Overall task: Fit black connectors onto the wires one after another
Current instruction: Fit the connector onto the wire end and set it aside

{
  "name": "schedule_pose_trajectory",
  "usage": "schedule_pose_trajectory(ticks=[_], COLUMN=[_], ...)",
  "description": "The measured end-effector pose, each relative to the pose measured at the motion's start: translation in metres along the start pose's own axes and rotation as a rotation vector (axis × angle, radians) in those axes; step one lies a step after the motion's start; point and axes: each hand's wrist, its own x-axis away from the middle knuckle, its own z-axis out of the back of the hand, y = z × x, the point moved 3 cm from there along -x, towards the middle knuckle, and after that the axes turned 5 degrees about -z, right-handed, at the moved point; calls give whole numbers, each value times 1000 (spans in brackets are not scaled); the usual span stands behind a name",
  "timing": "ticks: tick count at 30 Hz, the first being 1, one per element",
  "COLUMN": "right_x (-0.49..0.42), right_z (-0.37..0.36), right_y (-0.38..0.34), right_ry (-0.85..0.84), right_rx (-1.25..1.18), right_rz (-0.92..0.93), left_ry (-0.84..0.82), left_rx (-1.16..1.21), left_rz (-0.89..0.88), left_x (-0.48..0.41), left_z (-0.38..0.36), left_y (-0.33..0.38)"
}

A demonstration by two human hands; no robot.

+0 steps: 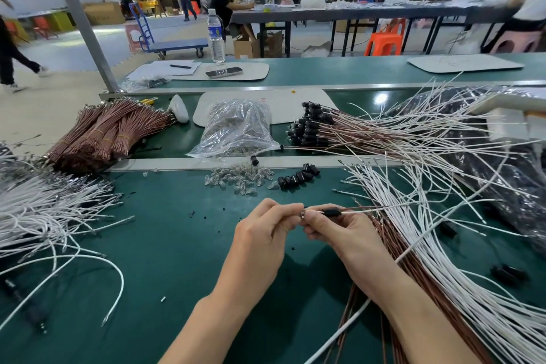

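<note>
Above the green table (pixel 177 245), a white wire (pixel 372 209) is pinched near its tip by the curled fingers of the left hand (pixel 266 230) and of the right hand (pixel 339 233), whose fingertips meet. A black connector (pixel 331 211) is seen threaded on this wire, just beside the right hand's fingertips, on the side away from the left hand. Whether a second wire is held along with it cannot be told. Behind the hands, a small cluster of loose black connectors (pixel 298 178) is laid on the table, next to a scatter of clear bulbs (pixel 239 180). A heap of white wires (pixel 461 284) and brown wires (pixel 396 248) is spread at the right, beside the right forearm. Farther back, fitted wires (pixel 310 125) with black ends are piled beside a clear plastic bag (pixel 236 127).
</note>
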Motion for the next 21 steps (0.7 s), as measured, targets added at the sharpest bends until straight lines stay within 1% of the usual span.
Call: schedule_pose_trajectory(ticks=[3,7,17,21], right_x=[-1,-1,-3,-4], right_z=[1,2,2,2], right_y=[0,-1,2,2], right_ry=[-3,-29,-79,-60], right_rx=[-60,-109,-74,-104], right_rz=[-26,-64,-77,-69], left_ry=[1,-15,-57,-33], left_rx=[3,-25,-58,-63], left_rz=[0,-52,-66,-75], left_x=[-1,-2,2,-1], left_z=[0,2,1,3], left_y=[1,2,6,6])
